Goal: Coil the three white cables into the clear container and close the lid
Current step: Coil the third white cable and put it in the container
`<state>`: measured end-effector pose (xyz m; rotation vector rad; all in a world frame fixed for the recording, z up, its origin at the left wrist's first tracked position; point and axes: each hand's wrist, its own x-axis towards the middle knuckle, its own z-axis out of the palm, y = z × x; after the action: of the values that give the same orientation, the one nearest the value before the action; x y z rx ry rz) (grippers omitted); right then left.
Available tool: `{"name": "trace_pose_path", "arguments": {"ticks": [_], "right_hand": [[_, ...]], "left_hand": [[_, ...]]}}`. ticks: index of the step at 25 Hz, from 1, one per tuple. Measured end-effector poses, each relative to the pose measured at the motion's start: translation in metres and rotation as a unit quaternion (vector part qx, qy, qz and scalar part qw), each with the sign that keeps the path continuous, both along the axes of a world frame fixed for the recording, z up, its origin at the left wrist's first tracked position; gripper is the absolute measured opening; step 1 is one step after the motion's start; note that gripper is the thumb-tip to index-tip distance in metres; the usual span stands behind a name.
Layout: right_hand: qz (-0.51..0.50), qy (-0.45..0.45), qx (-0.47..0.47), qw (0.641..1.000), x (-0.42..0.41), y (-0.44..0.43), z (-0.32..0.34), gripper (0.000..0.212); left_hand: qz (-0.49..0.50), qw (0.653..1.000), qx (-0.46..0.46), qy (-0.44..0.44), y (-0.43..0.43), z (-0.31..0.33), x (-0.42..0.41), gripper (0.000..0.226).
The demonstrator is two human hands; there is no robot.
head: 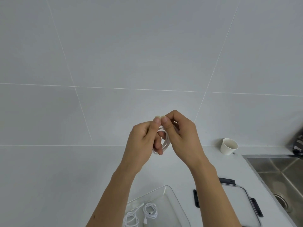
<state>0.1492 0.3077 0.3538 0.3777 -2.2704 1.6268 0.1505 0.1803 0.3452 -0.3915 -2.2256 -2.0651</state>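
two hands (142, 141) (182, 135), apparently three cables (164, 138) (131, 220) (150, 210)

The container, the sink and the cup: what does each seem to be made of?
Container: clear glossy plastic or glass; the counter shows through it. Sink: brushed steel, grey with soft reflections. Cup: probably paper, matt white with a thin rim.

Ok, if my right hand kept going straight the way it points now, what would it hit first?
The left hand: the right hand angles up and left, thumbs side by side over the cable. Past that, probably the wall, though depth is unclear.
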Motion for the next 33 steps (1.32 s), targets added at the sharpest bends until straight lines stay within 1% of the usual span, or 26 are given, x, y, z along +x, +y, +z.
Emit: {"name": "trace_pose_path", "arguments": {"ticks": [3,5,7,10,13,16,18,22,26,29,31,33], "right_hand": [[-0.031,0.009,0.004,0.999,-0.001,0.001,-0.002,0.027],[-0.049,0.014,0.001,0.999,-0.001,0.003,-0.003,0.027],[-0.051,0.009,-0.014,0.999,0.0,0.005,-0.002,0.027],[-0.013,-0.019,-0.018,1.0,0.0,0.011,-0.002,0.029],[0.037,-0.05,0.045,0.997,0.002,0.023,-0.003,0.029],[0.037,-0.074,0.114,0.99,0.007,0.033,-0.003,0.024],[0.014,-0.077,0.124,0.989,0.008,0.035,-0.004,0.023],[-0.023,-0.07,0.041,0.996,0.007,0.034,-0.005,0.021],[-0.002,-0.085,-0.065,0.994,0.007,0.032,-0.008,0.02],[0.04,-0.135,-0.129,0.982,0.01,0.028,-0.008,0.02],[0.071,-0.181,-0.171,0.966,0.012,0.025,-0.007,0.017],[0.087,-0.219,-0.206,0.95,0.012,0.022,-0.007,0.014]], "left_hand": [[0.014,0.997,-0.059,0.044,-0.001,-0.007,-0.001,0.044],[-0.008,0.992,-0.109,0.067,-0.002,-0.011,0.001,0.034],[-0.021,0.987,-0.133,0.083,-0.002,-0.014,0.004,0.029],[0.011,0.984,-0.137,0.113,0.001,-0.015,0.008,0.03],[0.036,0.983,-0.137,0.117,-0.004,-0.019,0.006,0.03],[0.02,0.987,-0.127,0.101,-0.009,-0.023,0.003,0.031],[0.0,0.991,-0.108,0.082,-0.009,-0.022,0.004,0.032],[-0.04,0.994,-0.082,0.062,-0.003,-0.021,0.008,0.035],[-0.037,0.992,-0.1,0.062,0.0,-0.021,0.009,0.033],[-0.024,0.992,-0.102,0.074,0.0,-0.021,0.01,0.031],[-0.006,0.99,-0.11,0.084,0.001,-0.021,0.011,0.032],[0.016,0.988,-0.122,0.094,0.0,-0.023,0.011,0.028]]}}
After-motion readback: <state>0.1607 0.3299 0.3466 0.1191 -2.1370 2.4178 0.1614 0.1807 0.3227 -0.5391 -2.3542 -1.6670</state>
